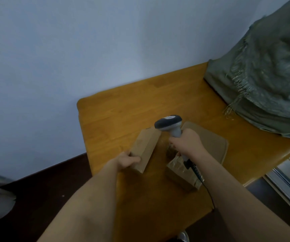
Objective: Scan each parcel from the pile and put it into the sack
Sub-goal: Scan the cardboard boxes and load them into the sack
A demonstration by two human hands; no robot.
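Three parcels remain on the table [123, 109]: the left hand [128, 160] grips a small box [145, 148], the right hand [187, 143] clasps the scanner [169, 124] over it. Far right, the sack [262, 81] bulges, apparently part-filled.

Glossy wooden table [123, 109]; matt cardboard parcel [146, 147]; coarse woven sack [266, 81]

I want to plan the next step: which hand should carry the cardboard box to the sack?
Probably the left hand: it already grips the brown cardboard box, while the right hand holds the grey handheld scanner.
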